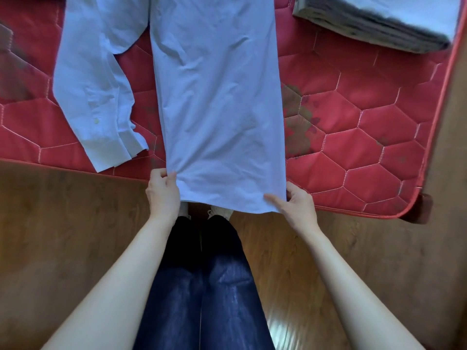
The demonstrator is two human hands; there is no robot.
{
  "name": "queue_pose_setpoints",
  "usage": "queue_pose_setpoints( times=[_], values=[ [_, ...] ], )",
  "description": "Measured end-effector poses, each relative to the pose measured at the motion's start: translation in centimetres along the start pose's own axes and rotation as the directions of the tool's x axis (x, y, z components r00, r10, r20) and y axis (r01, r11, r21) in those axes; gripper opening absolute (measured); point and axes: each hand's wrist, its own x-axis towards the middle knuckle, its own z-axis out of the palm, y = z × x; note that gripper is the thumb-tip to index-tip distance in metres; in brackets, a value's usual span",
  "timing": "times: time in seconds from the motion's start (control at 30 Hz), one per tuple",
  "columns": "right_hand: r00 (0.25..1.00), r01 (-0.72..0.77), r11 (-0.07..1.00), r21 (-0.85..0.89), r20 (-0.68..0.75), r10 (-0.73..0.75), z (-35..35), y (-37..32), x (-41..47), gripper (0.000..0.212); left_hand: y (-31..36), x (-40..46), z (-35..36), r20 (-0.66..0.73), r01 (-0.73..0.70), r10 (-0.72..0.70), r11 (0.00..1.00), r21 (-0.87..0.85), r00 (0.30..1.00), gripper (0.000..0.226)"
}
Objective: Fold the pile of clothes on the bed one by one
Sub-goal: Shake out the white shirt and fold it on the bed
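A: Where does the long pale blue cotton shirt point(217, 102) lie?

B: It lies lengthwise down the middle of the red quilted mattress with hexagon stitching point(353, 117), and its hem hangs past the near edge at 6 o'clock. One long cuffed sleeve point(93, 97) spreads out flat toward 9 o'clock.

A: And the hands?

B: The left hand point(163, 193) pinches the hem's left corner, thumb and fingers curled on the cloth. The right hand point(297, 202) grasps the right corner, the thumb lying on top of the fabric.

A: Anything else on the bed?

B: A stack of folded grey and pale blue clothes point(374, 21) sits at 1 o'clock, well apart from the shirt.

A: Below the bed?

B: The brown wooden floor point(75, 223), and the person's dark blue trousers point(202, 286) with pale shoes point(219, 212) showing just under the hem.
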Motion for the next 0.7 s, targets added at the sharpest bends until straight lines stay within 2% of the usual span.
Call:
queue_pose_setpoints(
  times=[0.1,0.17,0.23,0.3,0.4,0.47,0.57,0.63,0.7],
  values=[
    [1.000,-0.023,0.999,-0.030,-0.023,0.022,0.1,0.5,-0.3,0.008,-0.2,0.4,-0.2,0.074,0.097,-0.090,0.990,-0.103,0.993,0.015],
    [0.997,-0.046,0.999,-0.017,-0.061,0.045,0.0,0.9,-0.4,0.015,-0.2,0.4,-0.4,0.094,0.089,-0.082,0.994,-0.067,0.992,0.019],
    [0.994,-0.078,0.996,-0.044,-0.078,0.075,0.1,1.1,-0.5,0.028,-0.4,0.3,-0.7,0.092,0.008,-0.015,0.997,0.078,0.996,0.021],
    [0.991,-0.088,0.979,-0.186,-0.119,0.067,0.2,1.0,-0.7,0.039,-0.3,-0.1,-0.9,0.058,-0.057,0.044,0.968,0.245,0.997,0.022],
    [0.972,-0.019,0.921,-0.390,-0.223,-0.074,0.4,0.1,-0.5,0.037,0.7,-0.9,-1.1,-0.070,-0.150,0.209,0.862,0.484,0.975,0.028],
    [0.941,0.109,0.920,-0.376,-0.259,-0.217,0.7,-1.3,0.3,0.046,1.7,-1.0,-0.9,-0.065,-0.308,0.412,0.767,0.563,0.909,0.038],
    [0.882,0.259,0.875,-0.410,-0.268,-0.387,2.1,-4.2,2.8,0.047,3.7,0.0,0.7,0.118,-0.611,0.679,0.553,0.566,0.724,0.045],
    [0.840,0.340,0.806,-0.484,-0.229,-0.491,4.0,-6.5,5.2,0.044,5.3,1.5,2.8,0.271,-0.716,0.733,0.396,0.575,0.624,0.048],
    [0.813,0.396,0.743,-0.540,-0.170,-0.557,6.1,-8.9,7.9,0.045,6.9,3.4,5.1,0.370,-0.724,0.702,0.301,0.621,0.609,0.051]
  ],
)
